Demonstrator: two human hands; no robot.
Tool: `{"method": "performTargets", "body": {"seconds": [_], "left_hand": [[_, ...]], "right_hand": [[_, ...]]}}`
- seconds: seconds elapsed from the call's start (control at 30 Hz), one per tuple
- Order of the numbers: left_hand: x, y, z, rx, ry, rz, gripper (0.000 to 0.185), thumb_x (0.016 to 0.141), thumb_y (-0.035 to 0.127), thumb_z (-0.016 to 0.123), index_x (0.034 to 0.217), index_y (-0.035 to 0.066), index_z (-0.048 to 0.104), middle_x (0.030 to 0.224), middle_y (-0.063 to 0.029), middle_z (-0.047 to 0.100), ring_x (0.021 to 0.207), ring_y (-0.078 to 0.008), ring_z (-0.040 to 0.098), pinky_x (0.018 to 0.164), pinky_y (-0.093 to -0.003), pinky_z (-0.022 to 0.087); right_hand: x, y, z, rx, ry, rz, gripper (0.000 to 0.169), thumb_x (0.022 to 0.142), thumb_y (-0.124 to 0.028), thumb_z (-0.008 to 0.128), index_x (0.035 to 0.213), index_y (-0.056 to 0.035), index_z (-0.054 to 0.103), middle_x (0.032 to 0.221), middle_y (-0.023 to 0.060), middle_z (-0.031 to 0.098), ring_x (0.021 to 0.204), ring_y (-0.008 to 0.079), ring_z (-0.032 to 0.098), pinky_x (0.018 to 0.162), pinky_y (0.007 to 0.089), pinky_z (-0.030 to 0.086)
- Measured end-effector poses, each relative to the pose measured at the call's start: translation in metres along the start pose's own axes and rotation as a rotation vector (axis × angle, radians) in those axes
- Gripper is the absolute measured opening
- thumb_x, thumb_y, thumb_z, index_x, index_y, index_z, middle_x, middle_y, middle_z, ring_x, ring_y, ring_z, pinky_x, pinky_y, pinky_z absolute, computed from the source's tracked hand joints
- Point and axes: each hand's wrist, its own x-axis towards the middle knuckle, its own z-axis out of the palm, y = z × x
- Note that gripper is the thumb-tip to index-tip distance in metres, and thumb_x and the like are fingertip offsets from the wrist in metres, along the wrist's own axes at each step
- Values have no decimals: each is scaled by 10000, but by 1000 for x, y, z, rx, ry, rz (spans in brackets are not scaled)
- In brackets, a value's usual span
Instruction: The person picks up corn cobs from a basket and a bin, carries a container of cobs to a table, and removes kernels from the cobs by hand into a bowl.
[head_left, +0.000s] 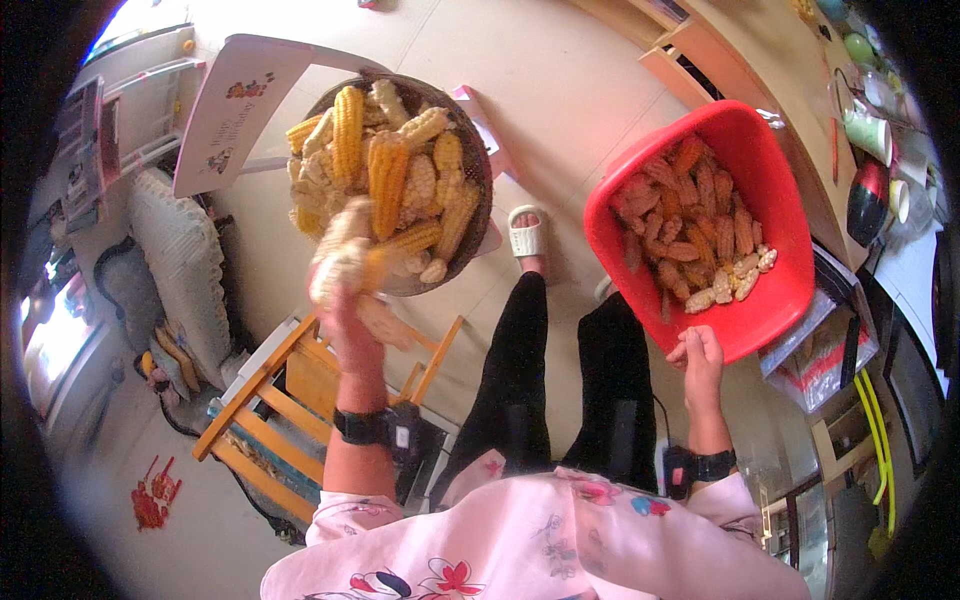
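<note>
Blurred by motion, my left hand (339, 289) is raised at the near left edge of a dark round basket (484, 161), shut on several corn cobs (386, 321). The basket is heaped with yellow and whitish ears of corn (388, 184). My right hand (699, 349) is at the near rim of a red plastic basin (784, 300), its fingers curled; whether it grips the rim or holds anything cannot be told. Reddish-brown cobs (697, 202) fill much of the basin, with several pale cobs (724, 289) at the near side.
A wooden chair (274, 409) stands at the lower left, near a printed white chair back (240, 112). At the right is a wooden desk (757, 67) bearing cups (868, 137). Plastic-wrapped goods (821, 360) are beside the basin. My slippered foot (528, 232) is between the containers.
</note>
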Motion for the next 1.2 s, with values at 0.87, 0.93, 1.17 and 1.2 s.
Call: {"method": "performTargets", "body": {"seconds": [0.87, 0.93, 1.17, 1.2], "left_hand": [[51, -123, -32, -35, 639, -79, 520, 923, 371, 240, 1364, 102, 179, 1371, -79, 288, 1232, -239, 295, 1044, -361, 163], [45, -147, -44, -42, 527, -88, 555, 922, 419, 224, 1358, 75, 196, 1376, -86, 278, 1246, -226, 271, 1052, -352, 127], [49, -208, -114, 545, 596, -247, 369, 889, 226, 428, 1123, -59, 443, 1089, -213, 520, 931, -276, 522, 813, -372, 413], [49, -209, -98, 534, 616, -208, 375, 885, 241, 441, 1116, -54, 434, 1075, -208, 525, 925, -273, 524, 801, -373, 420]], "right_hand": [[5, 21, 19, -91, -98, 70, 159, 900, -177, 425, 811, -63, 490, 615, -3, 505, 535, 87, 514, 504, 205, 392], [7, 29, 17, -43, -120, 22, 152, 896, -174, 431, 814, -61, 492, 614, -2, 505, 541, 92, 515, 507, 210, 396], [14, 35, 10, -82, -112, 41, 141, 887, -149, 436, 804, -50, 494, 594, 13, 513, 535, 91, 509, 507, 217, 400], [15, 34, 8, -80, -106, 36, 151, 890, -150, 433, 803, -42, 491, 583, 15, 509, 527, 92, 505, 504, 221, 402]]}}
